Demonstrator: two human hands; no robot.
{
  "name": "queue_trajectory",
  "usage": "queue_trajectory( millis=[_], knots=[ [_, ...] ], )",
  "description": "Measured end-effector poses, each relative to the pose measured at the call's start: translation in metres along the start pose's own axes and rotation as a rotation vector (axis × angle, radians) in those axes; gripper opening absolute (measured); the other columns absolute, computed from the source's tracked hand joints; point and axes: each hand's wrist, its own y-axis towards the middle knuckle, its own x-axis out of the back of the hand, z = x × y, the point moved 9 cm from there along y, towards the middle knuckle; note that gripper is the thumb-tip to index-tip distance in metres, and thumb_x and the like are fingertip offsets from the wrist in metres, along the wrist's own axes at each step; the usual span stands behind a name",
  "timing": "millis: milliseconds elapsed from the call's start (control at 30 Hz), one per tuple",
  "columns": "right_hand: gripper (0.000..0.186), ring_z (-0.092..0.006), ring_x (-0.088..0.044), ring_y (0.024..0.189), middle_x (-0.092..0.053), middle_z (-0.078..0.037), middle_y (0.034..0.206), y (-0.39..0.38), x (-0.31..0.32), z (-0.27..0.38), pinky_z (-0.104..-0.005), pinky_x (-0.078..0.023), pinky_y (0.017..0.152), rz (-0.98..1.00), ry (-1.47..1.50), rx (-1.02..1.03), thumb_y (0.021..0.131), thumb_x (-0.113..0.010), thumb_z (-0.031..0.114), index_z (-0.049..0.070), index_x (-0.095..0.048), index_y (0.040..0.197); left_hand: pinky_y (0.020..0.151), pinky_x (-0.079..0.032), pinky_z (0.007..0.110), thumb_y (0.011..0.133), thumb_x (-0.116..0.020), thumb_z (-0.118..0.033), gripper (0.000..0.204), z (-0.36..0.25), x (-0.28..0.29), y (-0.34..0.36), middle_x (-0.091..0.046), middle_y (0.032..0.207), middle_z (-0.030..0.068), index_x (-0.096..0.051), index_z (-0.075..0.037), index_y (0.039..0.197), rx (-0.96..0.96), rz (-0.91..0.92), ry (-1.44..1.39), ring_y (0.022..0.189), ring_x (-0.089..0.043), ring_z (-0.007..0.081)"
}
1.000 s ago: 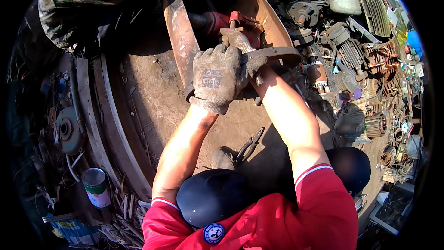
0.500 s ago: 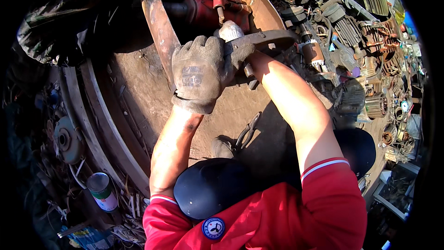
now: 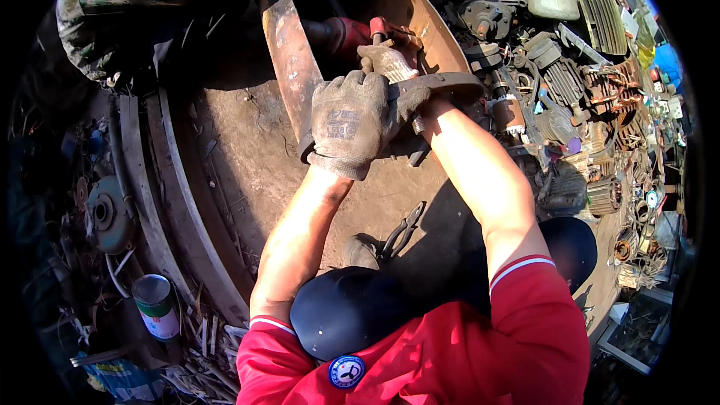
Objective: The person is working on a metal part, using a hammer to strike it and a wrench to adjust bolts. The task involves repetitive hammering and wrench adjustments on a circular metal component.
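My left hand [image 3: 346, 118], in a grey knit work glove, is closed round a curved, rusty metal band [image 3: 450, 82]. Its back faces up and its fingertips are hidden. My right hand [image 3: 391, 66], gloved as well and brightly sunlit, reaches past the band; its fingers are curled and partly hidden beside a red metal part [image 3: 377, 28] with a short stub. What those fingers grip cannot be made out. A threaded bolt [image 3: 418, 123] sticks out below the band near my right wrist. Behind the hands lies a red machine body [image 3: 349, 36], half in shadow.
Pliers [image 3: 403, 230] lie on the ground by my shoe [image 3: 361, 252]. A flat rusty plate [image 3: 289, 45] and a curved metal wall [image 3: 427, 11] flank the red body. Left are long metal strips [image 3: 187, 180] and a paint can [image 3: 156, 306]. Scrap motor parts [image 3: 559, 67] crowd the right.
The scene has shifted slightly right and down in the view. My left hand keeps its hold on the band. More of my right glove's fingers shows beside the red part.
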Motion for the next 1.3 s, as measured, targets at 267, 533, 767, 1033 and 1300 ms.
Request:
queue_trajectory(
  millis=[267,533,767,1033,1300],
  knots=[
    [0.021,-0.0189,-0.06,0.071,-0.062,-0.003,0.081,0.026,-0.031,0.0,-0.0367,-0.048,0.063,0.015,0.103,0.06,0.104,-0.056,0.029,0.013,-0.064,0.093,0.076,-0.05,0.047,0.079,-0.08,-0.023,0.021,-0.002,0.016,0.006,-0.065,0.086,0.0123,-0.068,-0.011,0.092,0.007,0.013,-0.016,0.085,-0.065,0.0355],
    [0.022,-0.0194,-0.063,0.075,-0.066,-0.005,0.084,-0.002,0.012,-0.006,-0.0368,-0.049,0.065,-0.242,-0.316,0.122,0.104,-0.056,0.029,0.011,-0.066,0.096,0.075,-0.052,0.049,0.074,-0.081,-0.022,0.027,0.005,0.033,0.011,-0.068,0.087,0.015,-0.068,-0.009,0.093,0.008,0.023,0.064,0.083,-0.067,0.0374],
    [0.024,-0.0199,-0.065,0.078,-0.068,-0.006,0.087,-0.042,0.039,0.012,-0.0368,-0.051,0.066,-0.39,-0.516,0.121,0.104,-0.055,0.029,0.009,-0.067,0.098,0.07,-0.05,0.046,0.083,-0.077,-0.032,0.025,-0.003,0.029,0.009,-0.067,0.085,0.0126,-0.069,-0.009,0.09,-0.07,-0.079,0.031,0.079,-0.066,0.0333],
    [0.034,-0.0192,-0.065,0.079,-0.068,-0.007,0.088,0.039,-0.055,0.008,-0.0383,-0.052,0.066,0.817,0.635,-0.139,0.104,-0.058,0.038,0.007,-0.065,0.092,0.074,-0.05,0.048,0.075,-0.082,-0.026,0.027,-0.005,0.022,0.007,-0.065,0.086,0.0134,-0.065,-0.01,0.09,0.012,-0.023,-0.009,0.081,-0.065,0.0365],
    [0.029,-0.0199,-0.066,0.077,-0.068,-0.007,0.087,0.023,0.014,0.025,-0.0385,-0.053,0.065,-0.062,0.01,0.094,0.103,-0.061,0.035,0.008,-0.065,0.091,0.074,-0.049,0.046,0.073,-0.081,-0.019,0.023,-0.004,0.013,0.007,-0.062,0.086,0.0089,-0.066,-0.013,0.09,-0.008,-0.001,-0.053,0.083,-0.062,0.032]
  ],
)
